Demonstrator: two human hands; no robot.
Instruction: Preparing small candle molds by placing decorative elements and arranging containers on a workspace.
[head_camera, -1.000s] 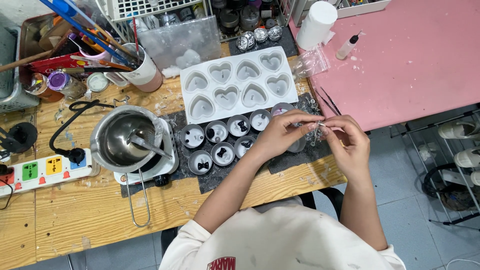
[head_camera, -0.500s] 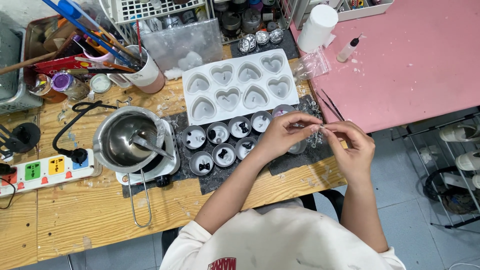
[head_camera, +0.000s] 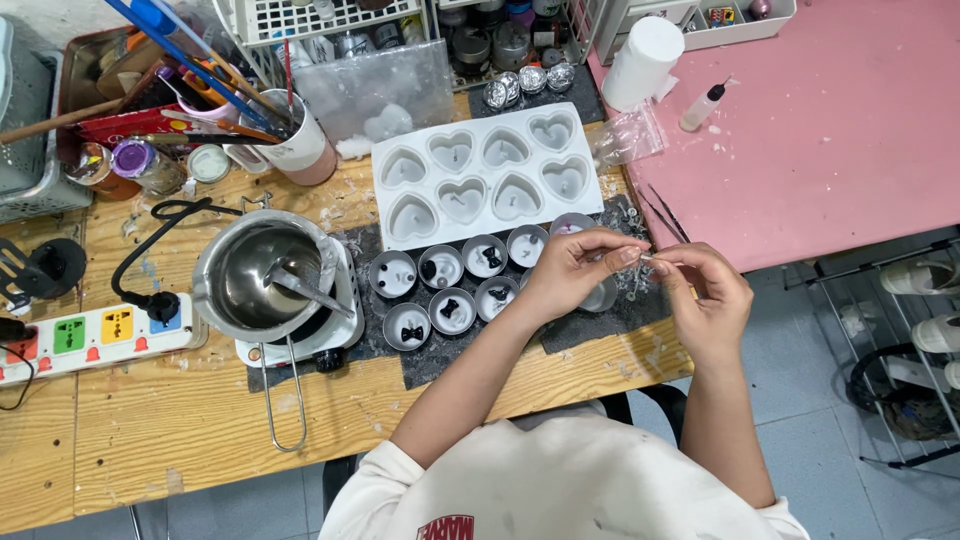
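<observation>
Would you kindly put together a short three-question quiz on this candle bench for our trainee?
1. True or false: both hands, left hand and right hand, pinch a thin wick between their fingers.
2. How many heart cavities has the white mould?
3. What lies inside the metal pouring pot: A a spoon, B a brush, C scissors?

Key: 1 true; 2 eight; 3 A.

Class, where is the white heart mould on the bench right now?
In the head view, the heart mould lies flat at upper centre, just behind the round tins and right of the melting pot.
</observation>
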